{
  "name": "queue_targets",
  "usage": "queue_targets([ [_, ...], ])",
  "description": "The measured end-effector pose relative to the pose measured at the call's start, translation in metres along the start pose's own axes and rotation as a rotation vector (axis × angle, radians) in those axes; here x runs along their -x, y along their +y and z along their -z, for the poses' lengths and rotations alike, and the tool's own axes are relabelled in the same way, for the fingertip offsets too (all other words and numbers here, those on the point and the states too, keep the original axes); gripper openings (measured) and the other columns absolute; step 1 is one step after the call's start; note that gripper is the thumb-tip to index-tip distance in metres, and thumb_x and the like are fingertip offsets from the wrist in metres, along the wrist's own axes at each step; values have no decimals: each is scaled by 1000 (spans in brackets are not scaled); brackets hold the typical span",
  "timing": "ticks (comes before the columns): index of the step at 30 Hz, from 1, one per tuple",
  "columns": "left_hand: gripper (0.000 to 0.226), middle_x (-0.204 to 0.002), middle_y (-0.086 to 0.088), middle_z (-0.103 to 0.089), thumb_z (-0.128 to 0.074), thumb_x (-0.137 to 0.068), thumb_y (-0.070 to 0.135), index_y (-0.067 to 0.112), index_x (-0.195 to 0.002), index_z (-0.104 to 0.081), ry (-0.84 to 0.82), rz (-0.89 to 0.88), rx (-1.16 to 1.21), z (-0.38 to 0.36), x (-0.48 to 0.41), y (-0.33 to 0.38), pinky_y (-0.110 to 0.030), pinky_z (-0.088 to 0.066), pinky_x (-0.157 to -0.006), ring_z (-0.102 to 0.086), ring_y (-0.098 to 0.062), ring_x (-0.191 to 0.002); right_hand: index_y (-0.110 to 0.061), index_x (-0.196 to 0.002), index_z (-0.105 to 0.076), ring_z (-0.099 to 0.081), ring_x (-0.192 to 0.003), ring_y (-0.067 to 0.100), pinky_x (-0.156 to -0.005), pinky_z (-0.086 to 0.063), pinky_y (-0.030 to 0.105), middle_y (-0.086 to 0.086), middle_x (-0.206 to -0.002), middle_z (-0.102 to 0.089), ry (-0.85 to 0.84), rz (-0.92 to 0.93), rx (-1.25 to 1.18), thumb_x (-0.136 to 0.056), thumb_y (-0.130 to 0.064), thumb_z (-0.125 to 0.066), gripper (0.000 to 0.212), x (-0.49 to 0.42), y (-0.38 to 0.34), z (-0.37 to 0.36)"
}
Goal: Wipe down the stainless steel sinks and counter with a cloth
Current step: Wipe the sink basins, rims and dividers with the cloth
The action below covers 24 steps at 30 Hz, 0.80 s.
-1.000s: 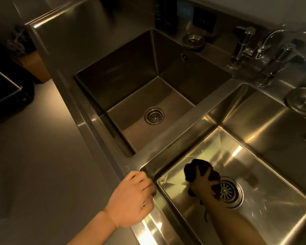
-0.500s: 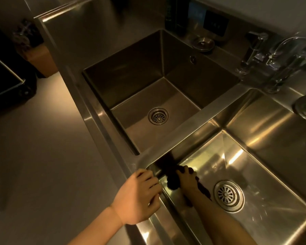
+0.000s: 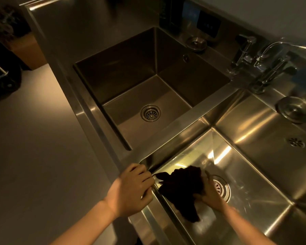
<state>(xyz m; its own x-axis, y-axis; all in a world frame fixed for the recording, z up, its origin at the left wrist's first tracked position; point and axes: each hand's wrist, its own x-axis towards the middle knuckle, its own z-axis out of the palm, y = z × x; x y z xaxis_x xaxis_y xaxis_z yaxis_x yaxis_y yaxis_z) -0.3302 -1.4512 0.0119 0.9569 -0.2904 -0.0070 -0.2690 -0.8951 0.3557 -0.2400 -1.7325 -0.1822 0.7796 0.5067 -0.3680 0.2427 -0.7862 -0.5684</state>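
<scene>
1. Gripping a dark, crumpled cloth (image 3: pixel 180 186) is my right hand (image 3: pixel 210 193): fingers curled round its bunched end, thumb side up. The hand lies just left of the round perforated steel drain strainer (image 3: pixel 223 189) and overlaps its left edge.
2. Cloth location: on the floor of the shiny stainless steel near sink (image 3: pixel 254 174), left of the strainer and reaching to the basin's left wall. One loose tail trails from it toward me.
3. My left hand (image 3: pixel 132 188) sits further left of the strainer, outside the basin. Its fingers are bent over the steel front rim (image 3: pixel 143 223) at the basin's corner and hold it.
4. Beyond the strainer: a flat steel divider strip (image 3: pixel 184 121), then a darker, deeper second sink (image 3: pixel 124 68).
5. Beyond and right of the strainer: chrome taps (image 3: pixel 272 71) and a round steel stopper lid (image 3: pixel 295 109) on the back ledge.
6. Far beyond and left of the strainer: flat brushed steel counter (image 3: pixel 78 32).
</scene>
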Motion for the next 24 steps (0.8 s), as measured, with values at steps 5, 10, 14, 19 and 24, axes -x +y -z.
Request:
queue_targets([
  [5,15,-69,10,-58,-52,-80,25,23,-69,-62,-7,13,36,3,0,1,-19,-34,-81,-49,-9,-68,-18,-140,-39,-25,-139,33,-112,-27,43,2,-146,-31,24,77,57,-78,-62,-54,77,-22,-43,-59],
  [10,14,-69,9,-58,-54,-80,21,20,-69,-62,12,-8,28,3,0,0,-22,-39,-80,-47,-10,-68,-49,-134,-44,-20,-138,49,-103,-27,71,9,-155,-26,-318,294,699,-67,-59,-72,73,-46,-54,-72],
  [14,12,-69,9,-56,-55,-78,20,20,-67,-61,1,-13,6,3,1,0,-22,-38,-81,-48,-13,-68,-40,-146,-22,14,-143,42,-110,-4,69,5,-160,12,-343,186,710,-90,-43,-53,64,-87,-22,-39],
  [19,11,-67,7,-54,-57,-75,17,19,-64,-59,11,-6,6,1,1,-1,-27,-40,-77,-48,-16,-65,-43,-148,-10,14,-141,46,-109,-7,70,7,-158,13,-47,-493,139,-89,-47,-56,74,-115,7,39],
  [24,12,-64,5,-53,-56,-74,17,18,-63,-58,22,5,-12,2,2,-1,-27,-40,-78,-47,-18,-64,-19,-151,-1,6,-141,47,-113,-11,62,9,-159,7,108,-605,-38,-83,-41,-67,97,-125,-9,41],
])
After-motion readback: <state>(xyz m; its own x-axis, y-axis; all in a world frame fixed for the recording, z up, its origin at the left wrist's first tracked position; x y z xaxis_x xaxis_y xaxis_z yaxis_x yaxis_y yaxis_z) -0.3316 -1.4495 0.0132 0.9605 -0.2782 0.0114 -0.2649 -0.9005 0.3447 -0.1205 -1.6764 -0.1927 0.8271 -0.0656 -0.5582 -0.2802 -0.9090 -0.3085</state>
